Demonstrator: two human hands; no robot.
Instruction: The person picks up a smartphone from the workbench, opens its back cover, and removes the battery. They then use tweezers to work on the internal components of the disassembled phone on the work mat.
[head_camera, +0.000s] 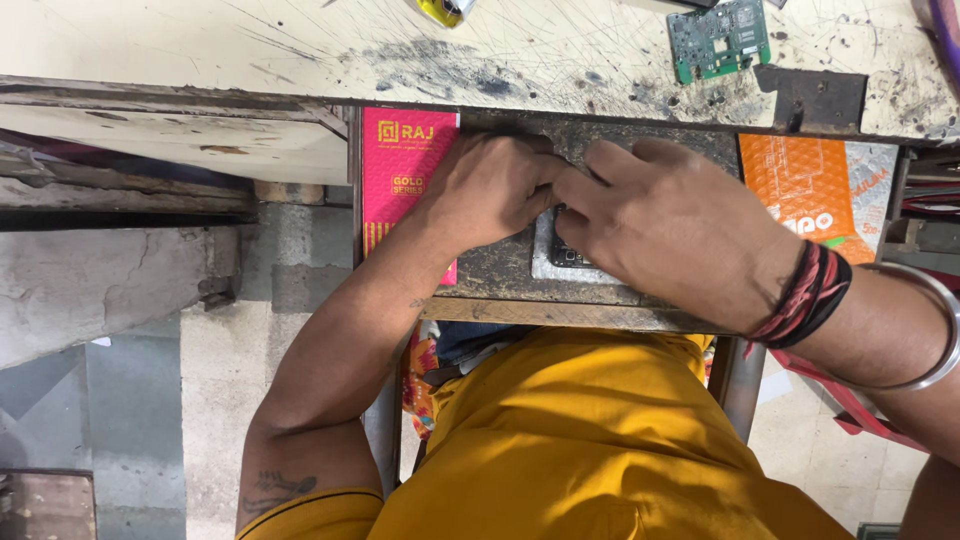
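A small grey phone-like device (566, 256) lies on a dark worn drawer board (500, 272) pulled out under the bench. My left hand (490, 188) is curled, fingers pressed at the device's upper left edge. My right hand (672, 222) covers most of the device from the right, fingers bent onto it. Both hands meet over it. What the fingertips hold beneath is hidden. Red and black threads and a metal bangle sit on my right wrist.
A green circuit board (718, 38) lies on the scratched cream bench top (300, 45). A pink box (404, 170) sits left in the drawer, an orange packet (800, 190) right. A yellow tool end (446, 10) shows at the top. Concrete floor lies left.
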